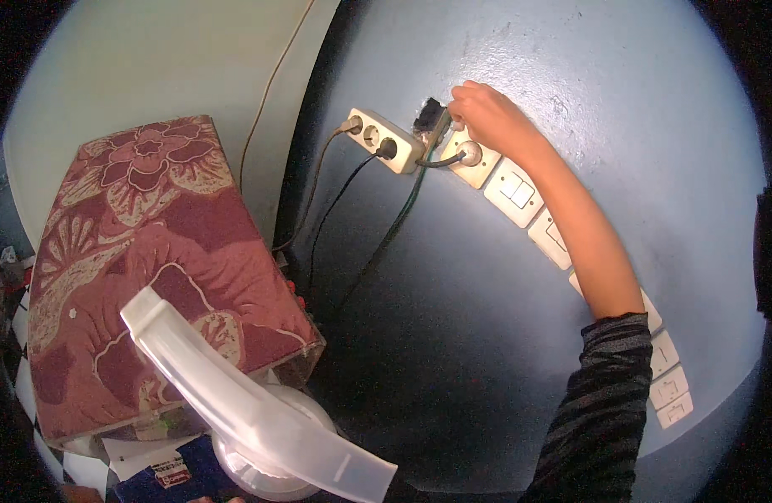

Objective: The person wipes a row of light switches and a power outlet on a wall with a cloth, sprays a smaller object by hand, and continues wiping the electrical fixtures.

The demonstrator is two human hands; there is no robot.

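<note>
My right hand (484, 115) is raised to the blue wall, its fingers curled together just above a white wall socket (487, 173). What they pinch, if anything, is hidden. A round grey plug (469, 153) sits in that socket below the hand. Close to my fingertips, greenish cables (437, 132) run past a dark hole in the wall. Only fingertips of my left hand (233, 500) show at the lower edge, against the round body of a white plastic appliance (227, 369). It has a long, curved, shiny top and stands tilted in front of me.
A white power strip (384, 139) with two plugs hangs left of the socket, its cords dropping down. Several white switch plates (513, 194) line the wall beneath my right arm. At left stands a case under a maroon floral cloth (143, 277); blue fabric (172, 474) lies below.
</note>
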